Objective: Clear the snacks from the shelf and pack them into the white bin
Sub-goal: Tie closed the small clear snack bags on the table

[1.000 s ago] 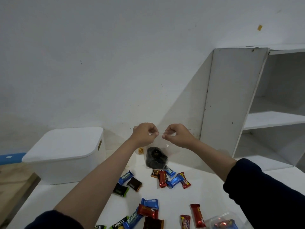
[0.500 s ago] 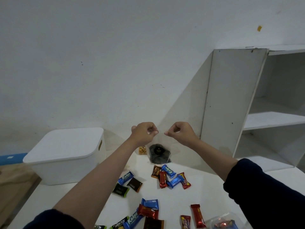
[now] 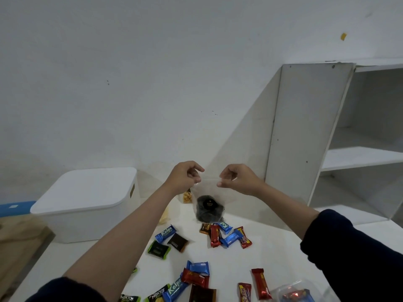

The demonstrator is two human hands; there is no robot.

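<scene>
Centrally: left hand (image 3: 184, 177) and right hand (image 3: 236, 179) each pinch a top corner of a clear bag (image 3: 209, 205) holding dark snacks, raised above the white table (image 3: 272, 247). Scattered wrapped snacks (image 3: 226, 236) below. Lidded white bin (image 3: 87, 203) left; white shelf (image 3: 359, 158) right; white wall (image 3: 130, 83) behind.

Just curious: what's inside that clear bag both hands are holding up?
The clear bag, pinched at its top by the left hand and right hand, holds dark round snacks bunched at the bottom. Their number and any label cannot be made out.
</scene>
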